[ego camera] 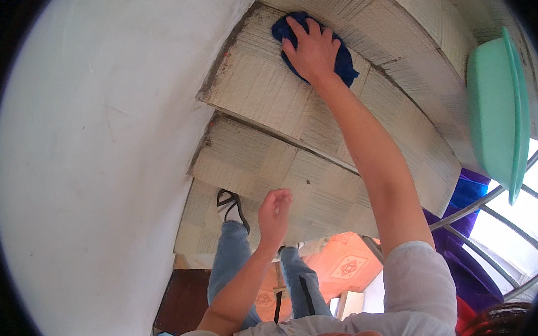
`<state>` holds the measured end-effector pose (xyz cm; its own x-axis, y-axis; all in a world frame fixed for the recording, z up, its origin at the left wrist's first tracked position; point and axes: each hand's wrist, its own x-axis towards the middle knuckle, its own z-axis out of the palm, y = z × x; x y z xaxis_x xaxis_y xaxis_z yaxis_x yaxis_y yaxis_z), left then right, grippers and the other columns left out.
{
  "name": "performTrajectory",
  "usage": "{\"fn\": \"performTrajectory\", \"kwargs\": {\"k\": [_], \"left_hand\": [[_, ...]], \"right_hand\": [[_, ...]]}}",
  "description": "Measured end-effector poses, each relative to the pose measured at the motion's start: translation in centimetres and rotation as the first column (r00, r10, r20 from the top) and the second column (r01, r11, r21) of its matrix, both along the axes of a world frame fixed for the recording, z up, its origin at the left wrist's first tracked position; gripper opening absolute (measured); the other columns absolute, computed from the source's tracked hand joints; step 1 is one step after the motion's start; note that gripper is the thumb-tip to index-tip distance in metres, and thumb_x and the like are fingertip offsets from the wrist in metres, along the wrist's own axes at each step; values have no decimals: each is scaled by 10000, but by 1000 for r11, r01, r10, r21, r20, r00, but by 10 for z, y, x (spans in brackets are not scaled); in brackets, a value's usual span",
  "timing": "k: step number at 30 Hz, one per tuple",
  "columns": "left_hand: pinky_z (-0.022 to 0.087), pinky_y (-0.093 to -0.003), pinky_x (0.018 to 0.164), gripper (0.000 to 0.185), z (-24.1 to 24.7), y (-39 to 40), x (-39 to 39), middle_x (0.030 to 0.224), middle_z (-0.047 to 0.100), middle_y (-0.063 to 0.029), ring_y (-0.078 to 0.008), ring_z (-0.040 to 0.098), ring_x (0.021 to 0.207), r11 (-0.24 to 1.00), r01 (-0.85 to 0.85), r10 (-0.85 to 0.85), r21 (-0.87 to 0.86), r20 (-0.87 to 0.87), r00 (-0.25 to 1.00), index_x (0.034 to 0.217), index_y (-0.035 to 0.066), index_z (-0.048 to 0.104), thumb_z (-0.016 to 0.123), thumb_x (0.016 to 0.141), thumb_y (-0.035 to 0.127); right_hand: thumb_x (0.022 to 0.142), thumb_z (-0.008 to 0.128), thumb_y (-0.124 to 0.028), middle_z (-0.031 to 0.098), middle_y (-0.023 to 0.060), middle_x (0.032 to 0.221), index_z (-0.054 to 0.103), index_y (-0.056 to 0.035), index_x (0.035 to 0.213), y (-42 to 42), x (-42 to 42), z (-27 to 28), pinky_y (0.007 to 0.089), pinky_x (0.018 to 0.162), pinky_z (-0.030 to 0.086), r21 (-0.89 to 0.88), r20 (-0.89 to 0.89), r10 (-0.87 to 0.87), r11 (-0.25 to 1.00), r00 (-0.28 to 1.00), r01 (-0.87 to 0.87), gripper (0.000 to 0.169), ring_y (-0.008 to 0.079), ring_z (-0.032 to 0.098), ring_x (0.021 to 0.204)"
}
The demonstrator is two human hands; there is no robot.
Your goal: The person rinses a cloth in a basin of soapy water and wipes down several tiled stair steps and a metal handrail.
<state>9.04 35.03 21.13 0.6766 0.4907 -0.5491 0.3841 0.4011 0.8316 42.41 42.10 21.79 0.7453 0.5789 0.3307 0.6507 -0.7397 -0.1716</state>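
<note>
My right hand (314, 51) presses down on a dark blue cloth (347, 68), its fingers spread and bent over the fabric. The cloth lies bunched on a tiled stair tread (264, 77), close to the riser (333, 9) of the step above. Below it, my left hand (275, 215) hangs in front of a lower step (268, 154), fingers curled in and nothing visible in them. Dark dirt (226, 56) runs along the joint where the tread meets the white wall.
A white wall (90, 154) borders the stairs on the left. To the right, a mint-green plastic basin (494, 115) rests on a higher step beside a metal railing (476, 202). Purple fabric (470, 267) hangs by the railing. My sandalled foot (230, 209) stands on a lower step.
</note>
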Motion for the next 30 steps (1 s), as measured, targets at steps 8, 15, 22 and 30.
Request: {"fn": "performTrajectory", "kwargs": {"k": [8,15,22,30], "left_hand": [[469,-239,783,155,-3,1,-14,891,601,-55,-112,573,833,998,-55,56,-32,27,998,1032,2,558,507,887,-14],[473,-237,780,160,-2,-12,-3,886,603,-50,-101,573,822,998,-45,47,-48,32,998,1021,8,571,510,878,-26],[461,-227,765,151,-1,-10,-5,877,602,-49,-100,570,811,999,-6,7,-33,36,999,1017,6,564,511,879,-25],[458,-224,764,138,6,5,-16,874,602,-53,-103,566,806,993,-86,87,-86,4,996,1010,-5,559,511,882,-27]], "right_hand": [[791,618,-399,446,167,1312,422,-77,1341,67,-3,22,562,927,355,-133,-108,-25,991,994,10,667,376,398,1198],[676,645,-355,534,51,1185,593,-190,1169,36,-78,21,488,841,394,-33,-268,439,886,858,-463,523,277,461,1108],[794,582,-346,476,41,1303,561,-186,1219,59,16,9,569,892,353,-93,55,47,995,997,-42,454,283,410,1191],[800,599,-317,498,39,1273,562,-191,1220,54,-33,8,548,868,393,-104,-104,352,926,930,-363,440,312,427,1166]]}}
